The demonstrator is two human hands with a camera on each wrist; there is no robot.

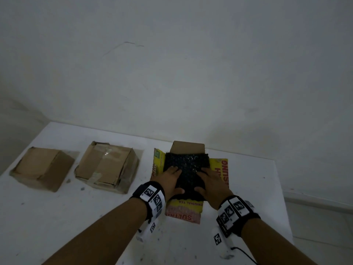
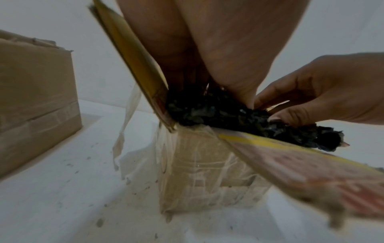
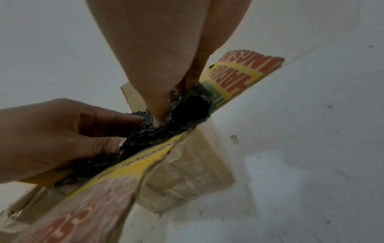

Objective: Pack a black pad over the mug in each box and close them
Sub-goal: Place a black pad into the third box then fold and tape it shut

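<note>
An open box (image 1: 221, 169) with yellow printed flaps stands at the middle right of the white table. A black bubbly pad (image 1: 187, 163) lies across its opening and hides whatever is inside; no mug shows. My left hand (image 1: 170, 178) rests on the pad's left side and my right hand (image 1: 212, 182) on its right side, fingers and thumbs pressing down on top. In the left wrist view the pad (image 2: 218, 111) bulges over the near flap under the right hand (image 2: 322, 90). In the right wrist view the left hand (image 3: 51, 131) pushes into the pad (image 3: 187, 115).
Two shut brown cardboard boxes sit to the left, one taped (image 1: 107, 165) and one further left (image 1: 42, 167). The table (image 1: 57, 217) is white with dark specks. A plain wall rises just behind it. The table's right edge runs close to the open box.
</note>
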